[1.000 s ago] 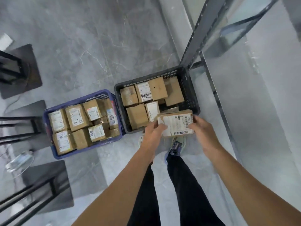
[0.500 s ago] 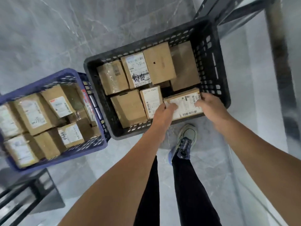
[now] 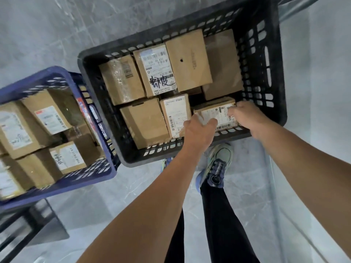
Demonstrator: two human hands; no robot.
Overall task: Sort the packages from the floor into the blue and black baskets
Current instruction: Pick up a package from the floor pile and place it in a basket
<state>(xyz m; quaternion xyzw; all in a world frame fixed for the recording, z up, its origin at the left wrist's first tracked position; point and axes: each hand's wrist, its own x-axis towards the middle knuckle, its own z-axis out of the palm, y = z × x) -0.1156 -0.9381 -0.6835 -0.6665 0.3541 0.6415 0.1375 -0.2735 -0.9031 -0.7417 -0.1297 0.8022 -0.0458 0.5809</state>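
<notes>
Nearest, a shoe (image 3: pixel 218 162) stands on the grey floor (image 3: pixel 114 196) just beside the black basket (image 3: pixel 152 158), so the person is close enough to reach in. The left hand (image 3: pixel 197 130) grips the near-left end of a labelled package (image 3: pixel 218 118), fingers curled over its edge. The right hand (image 3: pixel 250 120) clasps the right end likewise. The two-handed hold is judged to keep the flat box level as it goes into the one open slot, the near right corner, between an upright labelled box (image 3: pixel 175 114) and the basket's right wall. The package is inside the rim; whether it bears on the bottom cannot be told. Beyond, brown boxes (image 3: pixel 188 59) fill the far row. The blue basket (image 3: pixel 76 181), close on the left, is likewise packed.
</notes>
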